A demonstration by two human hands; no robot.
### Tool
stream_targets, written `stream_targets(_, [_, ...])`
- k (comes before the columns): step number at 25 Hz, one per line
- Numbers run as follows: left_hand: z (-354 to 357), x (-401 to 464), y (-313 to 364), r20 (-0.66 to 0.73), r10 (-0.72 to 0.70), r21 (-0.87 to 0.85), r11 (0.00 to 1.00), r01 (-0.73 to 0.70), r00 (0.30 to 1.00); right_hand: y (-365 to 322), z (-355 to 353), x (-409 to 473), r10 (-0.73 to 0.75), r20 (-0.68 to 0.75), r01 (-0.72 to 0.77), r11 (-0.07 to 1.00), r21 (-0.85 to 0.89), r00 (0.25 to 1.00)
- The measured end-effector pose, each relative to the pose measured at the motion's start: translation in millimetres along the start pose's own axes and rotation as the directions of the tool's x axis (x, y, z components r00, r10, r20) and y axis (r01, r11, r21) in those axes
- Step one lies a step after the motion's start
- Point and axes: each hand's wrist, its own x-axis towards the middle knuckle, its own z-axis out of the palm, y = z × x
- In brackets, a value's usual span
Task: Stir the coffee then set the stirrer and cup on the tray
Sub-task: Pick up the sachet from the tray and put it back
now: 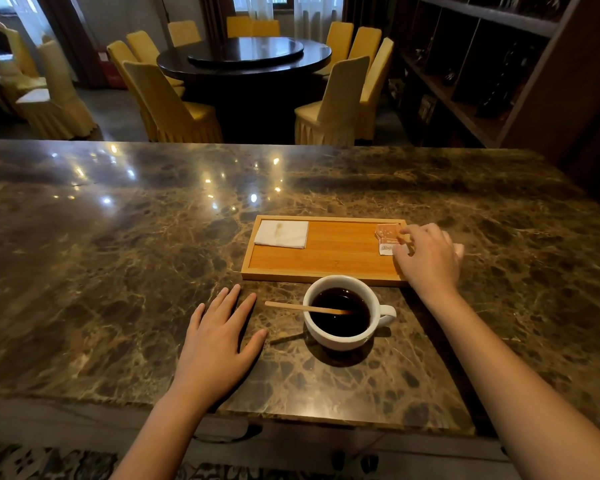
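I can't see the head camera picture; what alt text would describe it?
A white cup of black coffee stands on a marble counter with a wooden stirrer resting in it, just in front of a wooden tray. The left hand lies flat beside the cup; the right hand touches a sachet on the tray.

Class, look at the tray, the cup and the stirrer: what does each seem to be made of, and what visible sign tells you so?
Tray: probably wood or bamboo, smooth matte finish; warm orange-brown with straight grain lines.
Cup: likely glazed ceramic; thick white wall with a soft sheen.
Stirrer: apparently plain unfinished wood; a thin, flat, pale tan stick, its tip sunk in the coffee.
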Motion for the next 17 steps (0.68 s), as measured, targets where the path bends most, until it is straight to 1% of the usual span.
stream_targets(2, [1,0,-1,0.000,0.000,0.002,1.000,0.000,1.000,4,1,-1,-0.122,0.057,0.122,0.993,0.010,0.991])
stream_targets(4, [1,0,-1,-0.004,0.001,0.001,1.000,-0.001,1.000,7,1,-1,-0.179,0.095,0.178,0.984,0.024,0.979])
stream_targets(13, [1,0,0,-0.004,0.000,0.000,1.000,0.000,1.000,1,-1,9,-0.138,0.093,0.140,0.990,-0.011,0.986])
stream_targets(15, [1,0,-1,-0.001,0.000,0.001,1.000,0.000,1.000,-6,-9,7,-0.132,0.073,0.131,0.991,0.014,0.989])
stream_targets(17, [0,0,0,0.002,0.000,0.000,1.000,0.000,1.000,-19,-23,2,-0.167,0.067,0.162,0.984,0.081,0.984])
